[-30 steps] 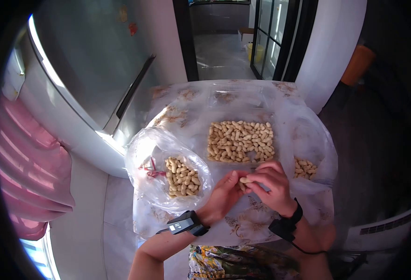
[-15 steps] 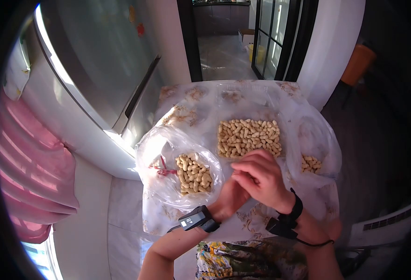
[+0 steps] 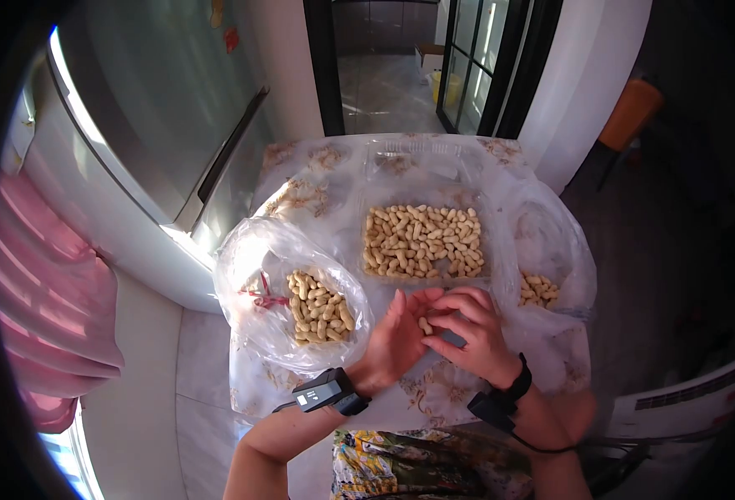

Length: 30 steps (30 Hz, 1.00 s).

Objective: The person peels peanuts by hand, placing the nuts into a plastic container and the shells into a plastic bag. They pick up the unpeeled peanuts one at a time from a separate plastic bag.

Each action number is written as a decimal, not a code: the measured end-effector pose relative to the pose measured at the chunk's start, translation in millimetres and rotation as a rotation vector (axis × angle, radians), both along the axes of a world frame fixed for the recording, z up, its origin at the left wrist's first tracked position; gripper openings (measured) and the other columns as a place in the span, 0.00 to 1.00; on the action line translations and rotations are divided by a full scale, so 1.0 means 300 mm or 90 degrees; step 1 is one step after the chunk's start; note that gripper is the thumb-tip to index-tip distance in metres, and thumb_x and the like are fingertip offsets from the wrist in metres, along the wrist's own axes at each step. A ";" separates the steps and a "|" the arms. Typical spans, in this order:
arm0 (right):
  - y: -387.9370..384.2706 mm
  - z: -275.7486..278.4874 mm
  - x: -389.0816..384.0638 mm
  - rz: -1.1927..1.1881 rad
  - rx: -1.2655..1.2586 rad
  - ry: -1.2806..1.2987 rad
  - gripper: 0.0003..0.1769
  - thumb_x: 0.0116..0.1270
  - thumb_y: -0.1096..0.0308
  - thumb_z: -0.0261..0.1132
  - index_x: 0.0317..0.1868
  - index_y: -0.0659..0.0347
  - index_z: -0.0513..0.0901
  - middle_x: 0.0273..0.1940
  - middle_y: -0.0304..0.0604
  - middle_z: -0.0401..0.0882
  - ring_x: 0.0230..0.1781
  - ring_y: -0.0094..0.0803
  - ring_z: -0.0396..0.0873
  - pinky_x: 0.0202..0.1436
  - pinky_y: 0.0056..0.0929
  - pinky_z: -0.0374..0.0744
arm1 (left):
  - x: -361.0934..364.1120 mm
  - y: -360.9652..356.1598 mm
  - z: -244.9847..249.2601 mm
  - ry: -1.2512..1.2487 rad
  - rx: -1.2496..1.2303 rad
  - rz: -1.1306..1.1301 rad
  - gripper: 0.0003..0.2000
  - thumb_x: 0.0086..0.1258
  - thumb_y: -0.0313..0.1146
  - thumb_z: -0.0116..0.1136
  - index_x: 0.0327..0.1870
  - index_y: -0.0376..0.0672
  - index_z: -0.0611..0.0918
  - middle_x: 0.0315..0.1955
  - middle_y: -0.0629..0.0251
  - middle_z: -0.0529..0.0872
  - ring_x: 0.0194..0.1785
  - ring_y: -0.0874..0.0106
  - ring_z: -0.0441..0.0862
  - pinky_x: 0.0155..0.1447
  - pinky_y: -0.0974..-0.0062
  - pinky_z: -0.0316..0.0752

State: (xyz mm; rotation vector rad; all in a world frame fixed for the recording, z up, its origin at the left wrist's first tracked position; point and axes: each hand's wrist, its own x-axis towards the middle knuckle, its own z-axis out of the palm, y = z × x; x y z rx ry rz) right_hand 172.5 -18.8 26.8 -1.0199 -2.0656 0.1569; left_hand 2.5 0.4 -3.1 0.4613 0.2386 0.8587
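My left hand (image 3: 394,340) is palm up and cupped, its fingers partly hidden behind my right hand (image 3: 474,335). A peanut (image 3: 425,326) shows between the two hands, against the left palm. Thumb and curled fingers of the right hand meet around this peanut. Whether more peanuts lie under the fingers is hidden. Just beyond the hands, a clear plastic box (image 3: 492,271) holds many peanuts (image 3: 421,237) in their shells. Left of my hands lies a clear plastic bag (image 3: 255,333) with a pile of peanuts (image 3: 321,308) in it.
Another clear bag (image 3: 563,250) with fewer peanuts (image 3: 538,291) lies at the table's right side. A patterned cover lies over the table (image 3: 301,196). A refrigerator (image 3: 159,108) stands at left, a pink cloth (image 3: 50,292) beside it. Behind the table is a doorway with a glass door (image 3: 476,67).
My hands have parted slightly and the right fingers have opened from a closed bunch, so a peanut now shows between them. The whole view has shifted, with the table appearing farther left.
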 end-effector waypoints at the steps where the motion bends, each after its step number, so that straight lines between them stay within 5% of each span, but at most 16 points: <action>1: 0.004 -0.019 0.004 0.001 0.006 0.006 0.13 0.48 0.70 0.76 0.36 0.57 0.85 0.45 0.36 0.81 0.52 0.39 0.76 0.57 0.39 0.75 | 0.008 -0.001 0.000 0.002 0.013 0.006 0.36 0.74 0.65 0.44 0.66 0.38 0.70 0.58 0.61 0.76 0.60 0.67 0.75 0.66 0.66 0.68; 13: -0.019 0.027 0.048 -0.051 0.105 0.145 0.12 0.50 0.79 0.74 0.36 0.58 0.83 0.36 0.38 0.85 0.38 0.38 0.82 0.41 0.34 0.80 | 0.017 0.003 -0.006 0.072 0.029 0.019 0.27 0.79 0.56 0.43 0.62 0.39 0.73 0.50 0.62 0.80 0.55 0.67 0.77 0.62 0.67 0.70; 20: -0.070 0.116 0.157 -0.272 0.226 0.151 0.14 0.50 0.80 0.74 0.38 0.60 0.84 0.34 0.39 0.85 0.36 0.40 0.81 0.42 0.35 0.79 | -0.012 0.012 -0.022 0.069 0.039 -0.035 0.28 0.78 0.59 0.44 0.58 0.40 0.76 0.49 0.63 0.82 0.53 0.68 0.78 0.60 0.68 0.71; 25: -0.110 0.118 0.268 -0.414 0.092 0.058 0.13 0.53 0.81 0.71 0.40 0.63 0.83 0.41 0.44 0.82 0.43 0.39 0.79 0.47 0.32 0.77 | -0.013 0.001 -0.002 0.076 0.041 -0.043 0.27 0.78 0.58 0.44 0.57 0.41 0.76 0.48 0.65 0.82 0.52 0.69 0.78 0.59 0.70 0.70; 30: -0.091 0.180 0.200 -0.341 0.044 0.072 0.14 0.54 0.77 0.72 0.43 0.62 0.83 0.43 0.45 0.82 0.47 0.43 0.78 0.51 0.36 0.76 | -0.009 -0.005 0.000 0.066 0.025 -0.053 0.27 0.78 0.58 0.44 0.57 0.41 0.77 0.48 0.66 0.82 0.51 0.70 0.78 0.58 0.71 0.70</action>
